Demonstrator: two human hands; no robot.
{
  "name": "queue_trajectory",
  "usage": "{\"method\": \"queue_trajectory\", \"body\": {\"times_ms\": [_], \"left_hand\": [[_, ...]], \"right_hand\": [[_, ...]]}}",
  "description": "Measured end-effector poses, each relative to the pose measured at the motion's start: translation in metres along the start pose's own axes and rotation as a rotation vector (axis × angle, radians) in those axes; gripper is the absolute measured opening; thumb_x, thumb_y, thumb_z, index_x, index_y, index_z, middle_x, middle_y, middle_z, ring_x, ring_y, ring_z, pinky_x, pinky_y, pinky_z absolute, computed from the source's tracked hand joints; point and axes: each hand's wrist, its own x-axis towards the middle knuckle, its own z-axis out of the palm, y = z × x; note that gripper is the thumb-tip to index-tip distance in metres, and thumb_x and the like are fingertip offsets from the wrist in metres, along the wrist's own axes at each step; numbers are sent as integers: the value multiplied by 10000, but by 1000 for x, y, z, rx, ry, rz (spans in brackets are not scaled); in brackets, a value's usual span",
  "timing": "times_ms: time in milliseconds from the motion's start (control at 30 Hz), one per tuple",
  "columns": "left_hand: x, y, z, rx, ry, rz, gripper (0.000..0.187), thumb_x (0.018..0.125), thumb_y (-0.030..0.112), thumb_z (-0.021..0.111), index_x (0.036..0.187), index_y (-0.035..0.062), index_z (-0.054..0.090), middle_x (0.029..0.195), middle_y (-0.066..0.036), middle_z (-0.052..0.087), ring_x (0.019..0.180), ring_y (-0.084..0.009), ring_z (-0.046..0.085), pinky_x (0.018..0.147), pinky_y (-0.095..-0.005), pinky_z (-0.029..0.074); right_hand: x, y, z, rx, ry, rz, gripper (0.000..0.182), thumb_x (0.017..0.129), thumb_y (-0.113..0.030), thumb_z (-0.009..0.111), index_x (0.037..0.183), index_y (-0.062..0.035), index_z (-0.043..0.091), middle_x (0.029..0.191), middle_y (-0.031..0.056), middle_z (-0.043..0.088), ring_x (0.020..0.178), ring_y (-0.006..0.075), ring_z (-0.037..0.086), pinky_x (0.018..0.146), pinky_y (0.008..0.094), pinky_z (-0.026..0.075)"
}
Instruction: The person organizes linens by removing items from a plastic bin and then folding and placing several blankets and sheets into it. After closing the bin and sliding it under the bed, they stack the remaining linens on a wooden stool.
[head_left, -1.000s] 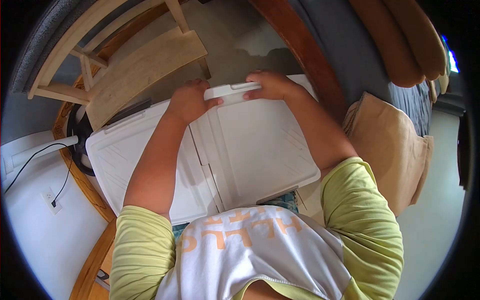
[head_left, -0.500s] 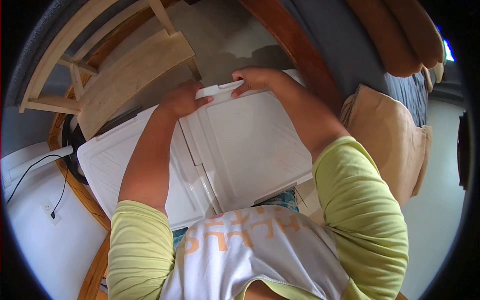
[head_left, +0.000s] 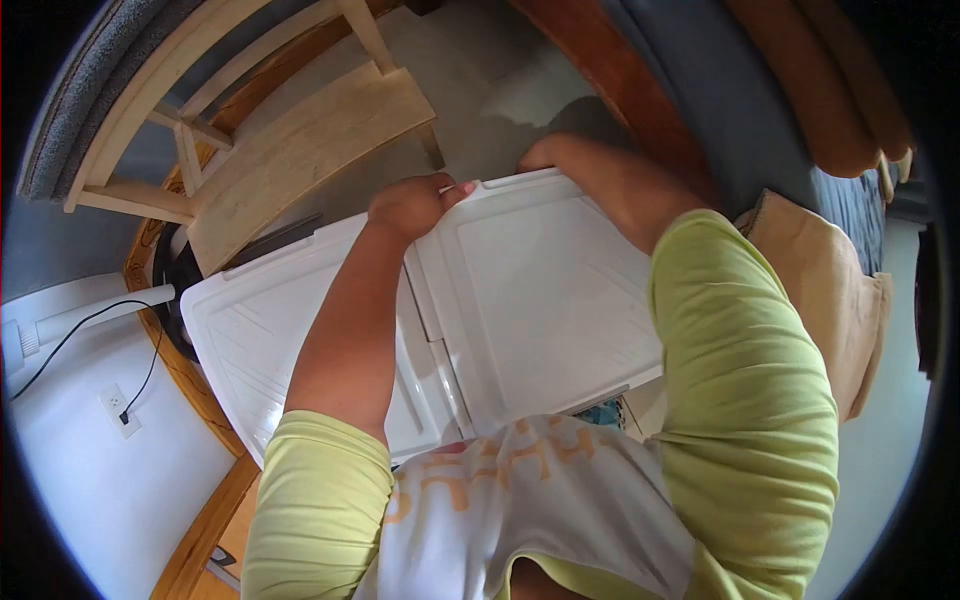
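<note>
A white plastic panel with two hinged halves (head_left: 550, 280) lies in front of my body, its seam running between the halves. My left hand (head_left: 415, 205) is closed on the far edge near the seam, thumb on top and the other fingers hidden beyond the rim. Farther right, my right hand (head_left: 545, 152) is at the far edge, bent over and beyond it. Its fingers are out of sight behind the edge, so what they hold cannot be made out.
Beyond the panel on the left stands a wooden chair (head_left: 310, 160). A bed with a dark cover (head_left: 690, 100) and a tan cloth (head_left: 815, 280) are on the right. A black cord (head_left: 155, 365) runs to a wall outlet at left.
My right hand has moved right along the far edge and reached over it, its fingers now hidden. My left hand stays near the seam. The whole view has shifted slightly.
</note>
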Motion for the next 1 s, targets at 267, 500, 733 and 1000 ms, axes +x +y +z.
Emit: {"method": "queue_trajectory", "body": {"times_ms": [267, 500, 733, 1000], "left_hand": [[-1, -8, 2, -45, 25, 130, 662, 795, 678, 544, 1220, 174, 608, 1176, -112, 632, 1126, -290, 569, 944, -383, 435], [3, -11, 4, -22, 14, 96, 702, 736, 666, 626, 1261, 202, 588, 1212, -104, 617, 1139, -269, 566, 958, -375, 433], [-1, -10, 7, -39, 21, 52, 715, 728, 683, 623, 1270, 219, 581, 1242, -81, 604, 1172, -245, 545, 973, -366, 426], [-5, -7, 3, -9, 42, 61, 704, 729, 674, 626, 1269, 226, 583, 1262, -80, 592, 1186, -245, 535, 977, -366, 422]], "right_hand": [[-8, 17, -10, 225, -107, -329, 449, 870, -458, 582, 1160, -123, 654, 1140, 72, 635, 1059, 210, 550, 921, 359, 407], [-51, 28, 6, -107, 257, -227, 511, 909, -503, 458, 1211, -125, 623, 1260, 137, 582, 1159, 292, 533, 989, 395, 378], [-36, 18, 20, -85, 365, -50, 456, 933, -451, 418, 1213, -155, 625, 1258, 118, 587, 1140, 300, 538, 963, 400, 396], [-39, 52, -1, -544, 156, -226, 411, 916, -380, 424, 1177, -137, 629, 1263, 136, 572, 1155, 312, 536, 972, 407, 402]]}}
